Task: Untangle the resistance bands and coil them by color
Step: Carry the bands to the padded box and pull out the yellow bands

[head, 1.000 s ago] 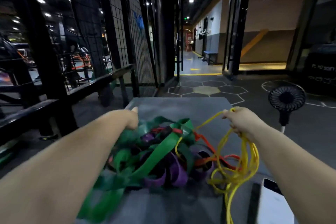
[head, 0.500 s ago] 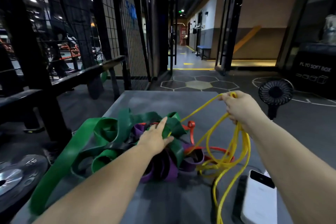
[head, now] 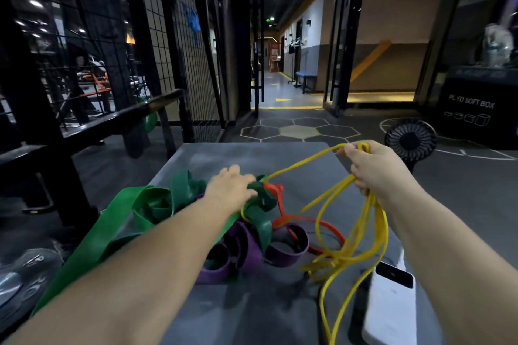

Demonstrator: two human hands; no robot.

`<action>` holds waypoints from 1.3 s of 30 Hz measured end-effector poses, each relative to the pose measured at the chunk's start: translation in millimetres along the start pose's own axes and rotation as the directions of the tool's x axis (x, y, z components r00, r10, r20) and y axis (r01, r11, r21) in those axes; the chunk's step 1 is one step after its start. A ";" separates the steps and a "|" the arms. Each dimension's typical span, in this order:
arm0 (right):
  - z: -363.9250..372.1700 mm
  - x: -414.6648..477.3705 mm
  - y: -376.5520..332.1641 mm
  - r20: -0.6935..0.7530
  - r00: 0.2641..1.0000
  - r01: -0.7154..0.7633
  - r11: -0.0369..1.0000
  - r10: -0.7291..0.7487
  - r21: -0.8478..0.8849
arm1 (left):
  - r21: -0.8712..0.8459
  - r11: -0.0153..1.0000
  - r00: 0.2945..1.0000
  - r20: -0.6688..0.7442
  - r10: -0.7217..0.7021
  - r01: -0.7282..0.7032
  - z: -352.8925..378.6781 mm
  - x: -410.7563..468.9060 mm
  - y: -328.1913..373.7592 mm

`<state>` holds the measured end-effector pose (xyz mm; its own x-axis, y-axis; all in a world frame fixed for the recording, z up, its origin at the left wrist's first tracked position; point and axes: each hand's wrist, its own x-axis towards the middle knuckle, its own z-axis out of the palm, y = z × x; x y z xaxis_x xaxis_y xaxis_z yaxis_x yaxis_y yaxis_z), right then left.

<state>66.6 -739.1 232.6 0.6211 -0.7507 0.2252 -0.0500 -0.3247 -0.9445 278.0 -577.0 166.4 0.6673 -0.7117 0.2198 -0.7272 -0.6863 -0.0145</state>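
Gripping yellow band (head: 361, 232) aloft, right hand (head: 375, 168); left hand (head: 232, 187) open, pressing green band (head: 157, 204).

**Hands at the tangled bands**

Gripping the thin yellow band (head: 361, 235) in the right hand (head: 375, 169), raised above the far right part of the grey table (head: 252, 154), strands trailing down in loose loops and off the near edge. Pressing the left hand (head: 228, 186) flat-fingered onto the dark green band (head: 157, 204) at the top of the heap (grip itself hard to judge). Lying beneath: purple band (head: 252, 255) in coils, orange-red band (head: 283, 218) threading between green and yellow. Resting at the near right corner, a white phone (head: 389, 305). Standing beyond the table, a small black fan (head: 410, 143).
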 end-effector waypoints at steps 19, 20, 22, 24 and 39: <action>-16.9 18.5 27.3 -0.173 0.960 -0.192 0.968 0.220 0.164 | -0.706 0.696 0.655 -0.466 -0.595 0.130 -172.9 4.0 -111.1; -16.5 15.6 26.7 -0.136 0.968 -0.194 0.971 0.212 0.139 | -0.622 0.740 0.721 -0.386 -0.576 0.258 -162.9 1.6 -117.5; -10.8 7.3 24.0 -0.054 0.974 -0.212 0.970 0.219 0.118 | -0.324 0.833 0.855 -0.117 -0.505 0.448 -133.2 -1.3 -119.2; -4.9 -2.6 23.6 -0.002 0.976 -0.217 0.971 0.218 0.099 | -0.083 0.896 0.900 0.026 -0.435 0.436 -99.3 -8.9 -101.7; -24.1 -41.5 48.3 -0.156 0.983 -0.064 0.976 0.098 0.208 | 0.061 0.998 0.970 0.242 -0.005 -0.010 21.6 -42.7 25.0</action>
<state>19.5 -737.5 183.4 0.4836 -0.8594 0.1660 0.0742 -0.1487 -0.9861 234.8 -567.0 135.5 0.6903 -0.7231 -0.0229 -0.7224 -0.6873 -0.0760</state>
